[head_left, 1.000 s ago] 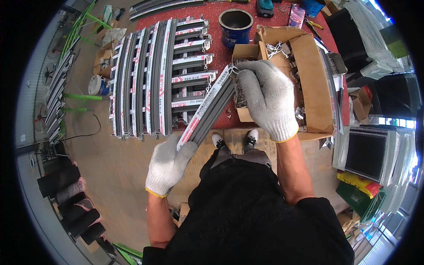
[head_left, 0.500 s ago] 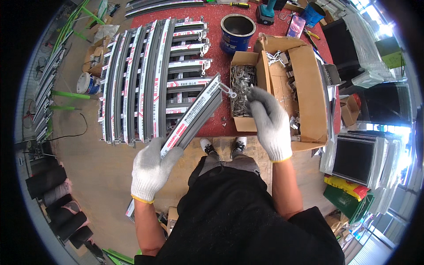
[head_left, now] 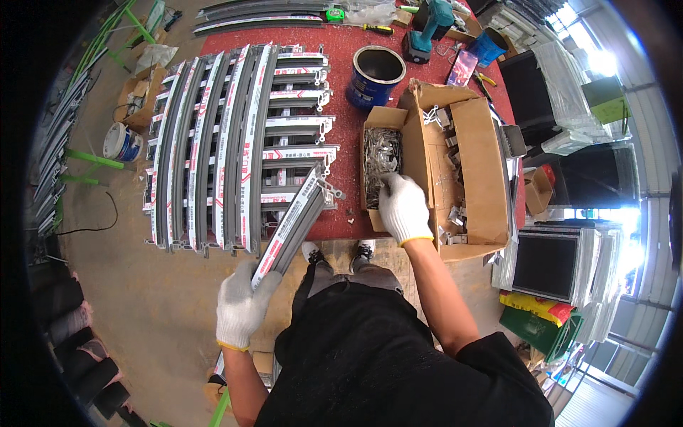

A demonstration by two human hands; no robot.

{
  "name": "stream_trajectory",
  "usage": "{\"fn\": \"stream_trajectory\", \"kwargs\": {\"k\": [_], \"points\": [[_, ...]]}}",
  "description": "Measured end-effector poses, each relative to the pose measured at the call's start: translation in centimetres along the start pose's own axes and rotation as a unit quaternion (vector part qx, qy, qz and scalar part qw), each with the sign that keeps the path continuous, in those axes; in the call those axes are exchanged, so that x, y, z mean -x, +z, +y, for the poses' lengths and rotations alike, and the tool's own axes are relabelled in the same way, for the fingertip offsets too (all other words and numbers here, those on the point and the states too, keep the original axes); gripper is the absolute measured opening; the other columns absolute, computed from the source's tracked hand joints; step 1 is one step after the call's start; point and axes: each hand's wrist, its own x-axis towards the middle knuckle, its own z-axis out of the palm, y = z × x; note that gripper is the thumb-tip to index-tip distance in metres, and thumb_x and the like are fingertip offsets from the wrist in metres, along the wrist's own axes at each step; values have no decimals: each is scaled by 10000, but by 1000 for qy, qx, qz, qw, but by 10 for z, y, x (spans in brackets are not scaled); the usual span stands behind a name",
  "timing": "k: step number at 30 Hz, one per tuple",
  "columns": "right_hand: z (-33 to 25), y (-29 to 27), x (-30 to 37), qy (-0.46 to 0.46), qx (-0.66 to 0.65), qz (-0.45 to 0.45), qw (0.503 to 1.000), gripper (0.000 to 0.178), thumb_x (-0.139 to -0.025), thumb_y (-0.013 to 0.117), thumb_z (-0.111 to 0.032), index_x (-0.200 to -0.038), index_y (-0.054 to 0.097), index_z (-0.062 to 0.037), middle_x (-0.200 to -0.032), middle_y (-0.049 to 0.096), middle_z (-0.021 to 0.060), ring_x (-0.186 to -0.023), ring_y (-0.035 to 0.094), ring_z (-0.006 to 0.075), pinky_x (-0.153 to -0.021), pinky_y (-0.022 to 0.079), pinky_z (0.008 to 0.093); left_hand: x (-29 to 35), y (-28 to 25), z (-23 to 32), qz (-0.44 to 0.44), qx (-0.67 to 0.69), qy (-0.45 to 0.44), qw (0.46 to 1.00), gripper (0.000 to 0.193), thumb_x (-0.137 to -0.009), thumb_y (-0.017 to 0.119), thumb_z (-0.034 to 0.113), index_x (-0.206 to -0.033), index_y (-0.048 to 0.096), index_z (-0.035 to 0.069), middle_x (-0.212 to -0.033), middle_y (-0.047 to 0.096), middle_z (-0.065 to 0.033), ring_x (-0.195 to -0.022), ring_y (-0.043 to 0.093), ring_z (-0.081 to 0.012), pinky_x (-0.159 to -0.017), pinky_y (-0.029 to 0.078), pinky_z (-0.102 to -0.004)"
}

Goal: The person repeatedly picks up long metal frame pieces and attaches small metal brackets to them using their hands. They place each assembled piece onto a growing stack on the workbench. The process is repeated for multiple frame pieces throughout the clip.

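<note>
On the table (head_left: 346, 135), stacked bars (head_left: 255, 142) lie left of the small box (head_left: 386, 117); a bucket (head_left: 368, 92) stands behind it.

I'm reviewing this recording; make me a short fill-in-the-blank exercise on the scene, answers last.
1. The left hand holds a gray profile and wears a white glove whose cuff edge is ____.
2. The right hand is at the smaller cardboard box, which stands to the ____ of the larger box.
3. The round tub is ____.
4. The tabletop is ____.

Missing words: yellow; left; blue; red.
</note>
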Motion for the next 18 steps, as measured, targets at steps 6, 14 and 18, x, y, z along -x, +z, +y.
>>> {"fn": "stream_trajectory", "kwargs": {"k": [6,14,18], "points": [[-3,26,-35,33,47,-46,997,248,-964,756,-251,-1010,785,-10,-1018,782,287,-999,752,505,-919,617,579,5,0,-8,9,4,-12,1000,457,-976,810,410,-1083,717,-24,-934,746,-300,-905,744,-503,-803,561,-536],[-10,-2,-21,38,1,28,999,244,-1039,665,-211,-1067,752,15,-964,780,319,-911,770,519,-845,628,598,5,5,-14,10,43,-24,999,468,-967,815,418,-1059,711,-29,-931,730,-301,-893,735,-502,-789,554,-533],[-15,-17,-9,52,-12,40,998,216,-1032,669,-190,-1035,771,0,-894,769,315,-871,768,521,-819,628,598,2,6,-16,6,45,-24,999,470,-973,812,422,-1064,715,-29,-936,733,-301,-892,736,-502,-783,554,-530]]}}
